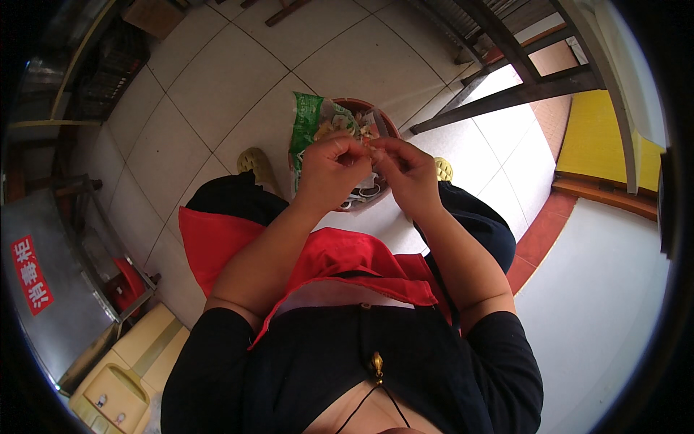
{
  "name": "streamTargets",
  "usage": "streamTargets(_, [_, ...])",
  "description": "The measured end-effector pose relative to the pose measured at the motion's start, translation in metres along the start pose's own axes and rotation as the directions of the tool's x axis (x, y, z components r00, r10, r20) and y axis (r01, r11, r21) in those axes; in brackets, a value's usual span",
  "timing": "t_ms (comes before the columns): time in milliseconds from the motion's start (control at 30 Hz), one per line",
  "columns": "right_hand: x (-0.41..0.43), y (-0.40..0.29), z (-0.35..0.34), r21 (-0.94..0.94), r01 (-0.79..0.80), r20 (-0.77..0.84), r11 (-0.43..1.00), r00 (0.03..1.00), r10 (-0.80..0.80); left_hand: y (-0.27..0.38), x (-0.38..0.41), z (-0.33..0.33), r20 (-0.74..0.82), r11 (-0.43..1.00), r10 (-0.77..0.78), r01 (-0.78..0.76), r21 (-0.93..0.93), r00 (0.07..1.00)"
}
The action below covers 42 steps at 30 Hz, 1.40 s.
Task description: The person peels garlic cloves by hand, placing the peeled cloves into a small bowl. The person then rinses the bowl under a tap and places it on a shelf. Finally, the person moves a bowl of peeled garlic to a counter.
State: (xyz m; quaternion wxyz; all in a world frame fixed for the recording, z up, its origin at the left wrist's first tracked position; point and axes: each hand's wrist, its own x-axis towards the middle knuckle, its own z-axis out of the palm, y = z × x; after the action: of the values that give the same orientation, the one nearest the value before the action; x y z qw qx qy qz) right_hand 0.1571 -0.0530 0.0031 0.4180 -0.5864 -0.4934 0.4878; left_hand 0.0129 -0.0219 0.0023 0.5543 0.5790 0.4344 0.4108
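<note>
My left hand [339,165] and my right hand [404,171] meet above a round reddish-brown bin [391,127] on the floor between my feet. Their fingertips pinch a small pale-orange piece [373,151], too small to identify. Inside the bin lie mixed scraps, white rings [370,191] and clear plastic. A green printed plastic bag [306,116] hangs over the bin's left rim. A red apron [347,252] lies across my lap, under my forearms.
Yellow clogs [257,165] stand beside the bin on the tiled floor [200,114]. A dark wooden frame [504,97] rises at upper right. At left are a metal cabinet [65,304] with a red sign and a beige plastic unit [116,380]. A white wall [596,304] bounds the right.
</note>
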Motion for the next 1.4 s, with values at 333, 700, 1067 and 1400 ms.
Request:
streamTargets(333, [0.008, -0.005, -0.007, 0.648, -0.396, 0.141, 0.651, 0.902, 0.407, -0.01, 0.001, -0.002, -0.059, 0.927, -0.194, 0.164, -0.337, 0.979])
streamTargets(700, [0.008, 0.002, -0.011, 0.729, -0.434, 0.232, 0.53, 0.884, 0.406, 0.0, 0.005, 0.008, -0.078, 0.996, 0.084, -0.085, -0.007, 0.993])
streamTargets(1067, [0.005, -0.004, -0.011, 0.447, -0.378, 0.177, 0.811, 0.926, 0.335, -0.002, 0.006, 0.002, -0.021, 0.912, 0.326, -0.308, 0.271, 0.945])
streamTargets(1400, [0.008, -0.012, -0.016, 0.268, -0.333, 0.223, 0.904, 0.934, 0.278, 0.002, 0.006, -0.001, 0.063, 0.93, 0.297, -0.304, 0.207, 0.953])
